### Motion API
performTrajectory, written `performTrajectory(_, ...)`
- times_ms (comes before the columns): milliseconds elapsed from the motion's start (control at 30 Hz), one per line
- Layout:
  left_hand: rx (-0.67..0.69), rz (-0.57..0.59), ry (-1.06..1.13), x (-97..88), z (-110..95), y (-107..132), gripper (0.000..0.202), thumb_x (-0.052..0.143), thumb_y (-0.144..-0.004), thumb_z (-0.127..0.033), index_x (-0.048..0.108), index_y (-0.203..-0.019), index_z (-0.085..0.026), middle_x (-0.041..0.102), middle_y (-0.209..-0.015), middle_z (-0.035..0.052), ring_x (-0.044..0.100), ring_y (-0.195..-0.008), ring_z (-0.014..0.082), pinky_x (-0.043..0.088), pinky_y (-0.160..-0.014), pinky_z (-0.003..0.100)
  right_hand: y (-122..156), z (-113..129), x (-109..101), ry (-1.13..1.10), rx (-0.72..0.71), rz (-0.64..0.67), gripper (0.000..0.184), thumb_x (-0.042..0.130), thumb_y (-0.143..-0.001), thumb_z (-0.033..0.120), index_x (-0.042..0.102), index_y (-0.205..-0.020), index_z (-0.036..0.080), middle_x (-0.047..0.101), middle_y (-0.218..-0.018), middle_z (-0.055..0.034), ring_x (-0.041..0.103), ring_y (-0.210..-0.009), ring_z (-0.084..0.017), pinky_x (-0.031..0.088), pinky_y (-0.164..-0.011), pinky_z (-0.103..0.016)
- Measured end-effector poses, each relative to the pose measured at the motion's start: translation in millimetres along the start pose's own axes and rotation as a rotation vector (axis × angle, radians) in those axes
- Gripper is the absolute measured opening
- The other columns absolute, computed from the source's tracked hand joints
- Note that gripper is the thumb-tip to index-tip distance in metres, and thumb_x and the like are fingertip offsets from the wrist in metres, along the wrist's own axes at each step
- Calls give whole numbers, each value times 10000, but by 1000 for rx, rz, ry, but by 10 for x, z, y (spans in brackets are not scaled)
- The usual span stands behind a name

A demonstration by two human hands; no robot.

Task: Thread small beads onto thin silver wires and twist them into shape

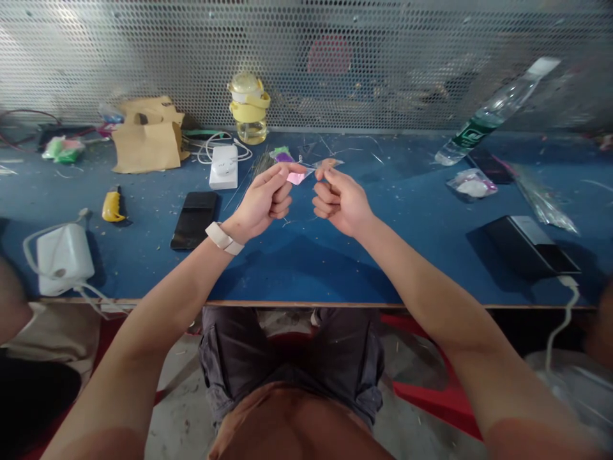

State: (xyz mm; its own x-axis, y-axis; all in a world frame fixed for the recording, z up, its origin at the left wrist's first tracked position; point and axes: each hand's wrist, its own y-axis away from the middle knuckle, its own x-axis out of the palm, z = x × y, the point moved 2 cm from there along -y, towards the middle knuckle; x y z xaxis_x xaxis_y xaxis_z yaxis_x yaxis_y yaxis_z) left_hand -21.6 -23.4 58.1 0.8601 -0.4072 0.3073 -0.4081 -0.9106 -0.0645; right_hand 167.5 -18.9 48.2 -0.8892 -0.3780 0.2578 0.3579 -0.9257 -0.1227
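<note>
My left hand [265, 199], with a pale band on its wrist, is closed, its thumb and forefinger pinched together. Opposite it, my right hand [343, 199] is also closed in a pinch. The fingertips of both hands almost meet above the blue table. A tiny, clear-looking sliver [309, 171] shows between them; its kind and exactly which fingers grip it are too small to tell. Just behind the fingers lie a pink packet [297, 179], a purple and green packet [282, 155] and a small clear bag [331, 163], partly covered by my hands.
A black phone [194, 220], white charger [223, 167] and yellow-lidded bottle [249, 112] are to the left. Rightward are a leaning water bottle [493, 118], plastic packet [473, 184] and black box-like device [524, 246]. A perforated metal panel [191, 57] borders the table's back.
</note>
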Motion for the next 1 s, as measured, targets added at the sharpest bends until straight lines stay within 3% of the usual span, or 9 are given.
performTrajectory(167, 7, 75, -11, 5, 43, -26, 231, 599, -1143, -317, 690, -973, -190, 350, -634, -90, 301, -460, 51, 306, -451, 161, 25, -34, 44, 52, -44, 5, 480, 708, -1031, 719, 573, -936, 268, 240, -580, 129, 164, -457, -85, 181, -441, -252)
performTrajectory(433, -71, 112, 72, 27, 46, 5, 171, 582, -1137, -311, 648, -1002, -229, 247, -633, -113, 163, -395, 41, 204, -371, 139, 120, -22, 174, -171, 88, 49, 107, 620, -1074, 365, 577, -1045, 271, 223, -608, 137, 65, -451, -83, 154, -404, -210)
performTrajectory(633, -60, 135, 89, 13, -1, 21, 224, 536, -1154, -273, 614, -950, -222, 214, -609, -117, 140, -387, 44, 206, -365, 143, 92, -8, 114, -205, 84, 49, 85, 577, -1088, 288, 558, -1009, 263, 209, -606, 132, 68, -461, -88, 142, -405, -202)
performTrajectory(767, -65, 113, 96, 11, 3, 11, 293, 543, -1167, -340, 575, -899, -224, 208, -589, -117, 169, -384, 46, 232, -379, 148, 97, 23, 118, -218, 122, 49, 190, 573, -1123, 370, 549, -969, 261, 186, -591, 126, 86, -461, -93, 158, -414, -212)
performTrajectory(900, -140, 48, 84, 68, 59, 10, 500, 601, -1157, -527, 433, -793, -229, 211, -565, -120, 196, -378, 37, 208, -380, 150, 110, 7, 161, -229, 121, 40, 325, 616, -1130, 527, 516, -952, 274, 176, -592, 128, 82, -457, -89, 132, -413, -212)
performTrajectory(1000, -162, 9, 73, 105, 85, 10, 592, 659, -1127, -566, 341, -755, -234, 210, -564, -120, 204, -381, 29, 185, -380, 149, 106, -14, 178, -245, 83, 5, 440, 653, -1106, 617, 453, -905, 280, 178, -595, 129, 95, -452, -83, 134, -412, -215)
